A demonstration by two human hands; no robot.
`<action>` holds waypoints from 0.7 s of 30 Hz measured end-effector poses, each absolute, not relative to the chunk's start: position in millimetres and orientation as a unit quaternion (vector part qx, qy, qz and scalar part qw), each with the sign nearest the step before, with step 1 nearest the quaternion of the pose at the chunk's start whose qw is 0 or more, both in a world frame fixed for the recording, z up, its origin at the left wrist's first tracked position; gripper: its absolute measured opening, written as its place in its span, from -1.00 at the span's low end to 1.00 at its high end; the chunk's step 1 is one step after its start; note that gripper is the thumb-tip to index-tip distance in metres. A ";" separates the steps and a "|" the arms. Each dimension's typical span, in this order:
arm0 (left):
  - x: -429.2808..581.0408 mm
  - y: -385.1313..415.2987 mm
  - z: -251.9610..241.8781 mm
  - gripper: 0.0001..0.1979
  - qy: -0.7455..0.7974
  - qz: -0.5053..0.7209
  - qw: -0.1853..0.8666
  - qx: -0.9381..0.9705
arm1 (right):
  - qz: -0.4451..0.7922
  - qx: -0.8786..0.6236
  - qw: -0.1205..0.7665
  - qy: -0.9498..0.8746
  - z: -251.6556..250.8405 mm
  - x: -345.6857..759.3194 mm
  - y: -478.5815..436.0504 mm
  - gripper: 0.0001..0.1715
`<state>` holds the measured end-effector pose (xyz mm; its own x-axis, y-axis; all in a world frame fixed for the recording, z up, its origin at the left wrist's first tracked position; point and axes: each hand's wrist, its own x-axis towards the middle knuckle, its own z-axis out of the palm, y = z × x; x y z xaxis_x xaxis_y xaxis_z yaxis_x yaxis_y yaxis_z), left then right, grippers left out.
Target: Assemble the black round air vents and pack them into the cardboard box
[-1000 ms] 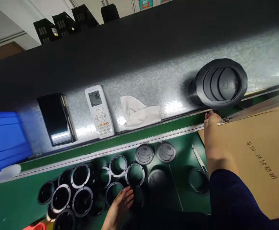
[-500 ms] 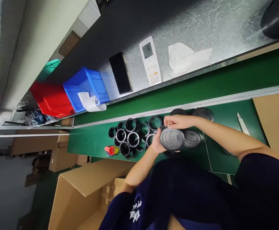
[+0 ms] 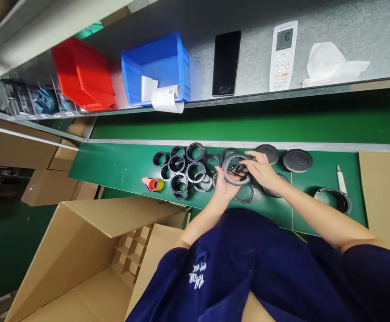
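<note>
A round dark-grey air vent (image 3: 227, 174) is held up over the green bench, its slats turned edge-on so that I see through between them. My left hand (image 3: 227, 187) grips its rim from the left and below. The fingers of my right hand (image 3: 263, 171) reach in at the vent's right side, on the slats. Left of the vent, several black rings (image 3: 195, 172) stand clustered and partly stacked on the bench. Beyond my right hand lie two round closed vents, one (image 3: 267, 153) partly behind my fingers and another (image 3: 297, 160) farther right.
A utility knife (image 3: 341, 179) and a larger black ring (image 3: 349, 203) lie at the right. Red and yellow tape rolls (image 3: 154, 184) sit left of the rings. An open carton (image 3: 90, 232) stands in front. The shelf above bears a blue bin (image 3: 184, 67), phone (image 3: 226, 62) and remote (image 3: 283, 56).
The vent's slats showed as a closed face before; now they stand open. My right hand has moved from above the vent onto its slats. The camera view has shifted and levelled.
</note>
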<state>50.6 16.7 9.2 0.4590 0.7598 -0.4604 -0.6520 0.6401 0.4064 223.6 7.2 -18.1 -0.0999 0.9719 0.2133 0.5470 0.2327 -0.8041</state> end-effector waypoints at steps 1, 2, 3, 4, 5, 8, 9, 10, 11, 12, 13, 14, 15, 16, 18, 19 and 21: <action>48.9 16.2 11.0 -0.14 0.315 0.409 0.852 0.084 | 0.295 -0.555 0.382 -0.678 -13.9 222.7 8.0 -0.25; 47.4 16.1 12.8 -0.11 0.318 0.401 0.855 0.082 | 0.311 -0.556 0.386 -0.667 -8.9 222.5 8.5 -0.22; 46.0 16.1 14.7 -0.09 0.320 0.394 0.858 0.081 | 0.328 -0.558 0.392 -0.654 -3.7 222.6 8.7 -0.20; 44.9 16.0 16.6 -0.09 0.320 0.389 0.860 0.080 | 0.346 -0.560 0.399 -0.639 1.5 222.9 8.5 -0.19; 44.1 15.8 18.3 -0.10 0.319 0.384 0.863 0.081 | 0.362 -0.563 0.407 -0.622 6.1 223.4 7.8 -0.18; 43.0 13.6 21.6 -0.13 0.311 0.381 0.867 0.084 | 0.404 -0.575 0.431 -0.566 12.9 224.5 2.9 -0.18; 42.9 12.5 21.8 -0.14 0.307 0.381 0.868 0.085 | 0.410 -0.581 0.438 -0.551 12.4 224.0 0.2 -0.17; 42.7 11.4 21.2 -0.14 0.303 0.380 0.870 0.085 | 0.404 -0.589 0.440 -0.544 10.5 222.5 -3.4 -0.16; 42.4 10.2 20.0 -0.15 0.302 0.380 0.870 0.085 | 0.385 -0.598 0.435 -0.553 7.6 219.9 -7.8 -0.14; 42.0 8.9 18.0 -0.16 0.307 0.381 0.868 0.083 | 0.355 -0.600 0.419 -0.581 3.8 216.0 -13.0 -0.14; 41.3 7.3 15.3 -0.18 0.317 0.383 0.864 0.078 | 0.320 -0.593 0.392 -0.627 -0.6 210.9 -19.0 -0.14; 40.4 5.3 11.8 -0.21 0.330 0.382 0.860 0.070 | 0.289 -0.575 0.353 -0.679 -5.5 204.8 -25.4 -0.12; 39.3 2.6 7.7 -0.24 0.345 0.378 0.857 0.060 | 0.267 -0.553 0.309 -0.727 -10.9 198.2 -31.8 -0.08; 37.9 -0.9 2.9 -0.27 0.360 0.371 0.854 0.052 | 0.257 -0.534 0.267 -0.760 -16.7 191.3 -37.8 -0.02; 34.5 -9.7 -7.8 -0.31 0.380 0.352 0.854 0.043 | 0.272 -0.532 0.207 -0.774 -29.7 178.6 -48.0 0.12; 32.4 -14.7 -13.7 -0.34 0.384 0.345 0.856 0.042 | 0.289 -0.546 0.187 -0.764 -36.6 173.3 -51.9 0.17; 27.2 -24.5 -25.9 -0.40 0.389 0.333 0.858 0.045 | 0.330 -0.566 0.156 -0.739 -51.0 165.6 -57.4 0.26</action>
<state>27.2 -24.5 -25.9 0.4757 0.6068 -0.6368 -0.5368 0.7738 0.3363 165.6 -57.4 -51.0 -0.3098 0.9399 -0.1434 0.7346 0.1408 -0.6637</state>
